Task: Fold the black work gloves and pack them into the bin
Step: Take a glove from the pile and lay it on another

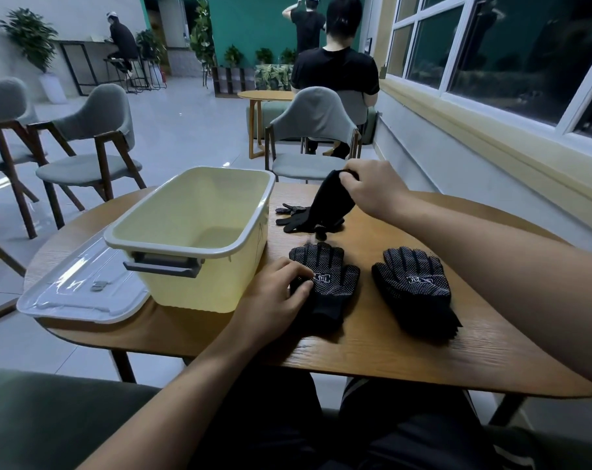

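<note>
**Gloves laid out beside an open bin**

The rounded wooden table has a visible grain and a curved edge. On it stands the pale yellow plastic bin, rectangular with rounded corners, a grey rim and a grey handle on its near end; nothing shows inside it. Everything else is placed around that bin. Its clear plastic lid lies flat on the table at the bin's left, partly tucked under it.

Just right of the bin's near corner lies a black knit glove, flat, its palm studded with small pale dots, fingers pointing away. The left hand rests on this glove's thumb side, fingers curled and pressing the fabric down. Farther right of the bin, apart from the first, a second dotted glove lies flat the same way.

Off the bin's far right corner, the right hand pinches the cuff of a third glove, lifting it so it hangs limp, its lower end touching a fourth glove lying on the wood.
</note>
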A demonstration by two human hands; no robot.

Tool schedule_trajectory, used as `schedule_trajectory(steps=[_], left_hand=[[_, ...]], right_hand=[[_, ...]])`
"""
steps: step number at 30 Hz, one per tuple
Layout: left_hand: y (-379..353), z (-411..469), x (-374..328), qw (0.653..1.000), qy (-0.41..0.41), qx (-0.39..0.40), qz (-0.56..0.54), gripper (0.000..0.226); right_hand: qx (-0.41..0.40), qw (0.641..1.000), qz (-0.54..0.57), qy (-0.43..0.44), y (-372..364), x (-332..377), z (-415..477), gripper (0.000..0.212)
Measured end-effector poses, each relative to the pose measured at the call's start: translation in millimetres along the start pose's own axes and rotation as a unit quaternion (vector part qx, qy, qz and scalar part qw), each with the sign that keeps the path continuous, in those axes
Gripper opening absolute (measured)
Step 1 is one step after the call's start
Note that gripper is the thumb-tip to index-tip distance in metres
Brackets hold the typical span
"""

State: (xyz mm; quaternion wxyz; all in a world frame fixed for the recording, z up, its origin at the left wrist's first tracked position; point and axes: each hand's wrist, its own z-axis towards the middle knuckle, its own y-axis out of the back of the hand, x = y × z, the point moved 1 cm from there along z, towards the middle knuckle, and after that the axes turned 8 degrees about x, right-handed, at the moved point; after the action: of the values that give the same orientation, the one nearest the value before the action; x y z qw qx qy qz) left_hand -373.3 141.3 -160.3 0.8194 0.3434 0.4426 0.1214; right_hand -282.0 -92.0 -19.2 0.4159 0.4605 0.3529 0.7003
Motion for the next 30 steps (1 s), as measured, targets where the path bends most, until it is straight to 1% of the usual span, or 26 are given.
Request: schedule_trajectory(steps=[5, 9, 12, 13, 15, 18, 21, 23, 26, 28, 30], left_hand=[[0, 0, -1, 1.000, 0.009, -0.002, 0.009, 0.012], [3, -2, -6, 1.000, 0.023, -0.002, -0.010, 0.021], [4, -3, -9, 0.999, 0.031, 0.000, -0.015, 0.023], [5, -3, -10, 0.999, 0.032, 0.001, -0.016, 0.023], [5, -4, -12, 0.999, 0.034, -0.001, -0.020, 0.025], [5, -2, -16, 0.998, 0.047, 0.001, -0.028, 0.028], [6, 0, -15, 0.997, 0.065, -0.017, -0.049, 0.041], [6, 1, -19, 0.993, 0.072, -0.026, -0.094, 0.055], [5, 10, -30, 0.988, 0.054, -0.039, -0.137, 0.078], [6, 19, -39, 0.985, 0.035, -0.043, -0.163, 0.084], [7, 27, -48, 0.979, 0.020, -0.038, -0.200, 0.080]], right_hand=[[-0.007, 0.999, 0.033, 0.031, 18, 2, -19, 0.025], [0.001, 0.995, 0.025, 0.096, 34, 10, -32, 0.019], [0.000, 0.989, 0.027, 0.147, 47, 19, -40, 0.013], [0.006, 0.986, 0.018, 0.167, 52, 22, -41, 0.012], [0.043, 0.979, -0.003, 0.200, 61, 27, -43, 0.011], [0.102, 0.970, -0.017, 0.219, 73, 33, -47, 0.011], [0.126, 0.963, -0.033, 0.235, 76, 38, -49, 0.012], [0.138, 0.959, -0.042, 0.245, 78, 41, -52, 0.012], [0.144, 0.954, -0.054, 0.258, 82, 45, -58, 0.011], [0.148, 0.951, -0.055, 0.266, 83, 48, -62, 0.011], [0.149, 0.950, -0.053, 0.269, 84, 51, -65, 0.011]])
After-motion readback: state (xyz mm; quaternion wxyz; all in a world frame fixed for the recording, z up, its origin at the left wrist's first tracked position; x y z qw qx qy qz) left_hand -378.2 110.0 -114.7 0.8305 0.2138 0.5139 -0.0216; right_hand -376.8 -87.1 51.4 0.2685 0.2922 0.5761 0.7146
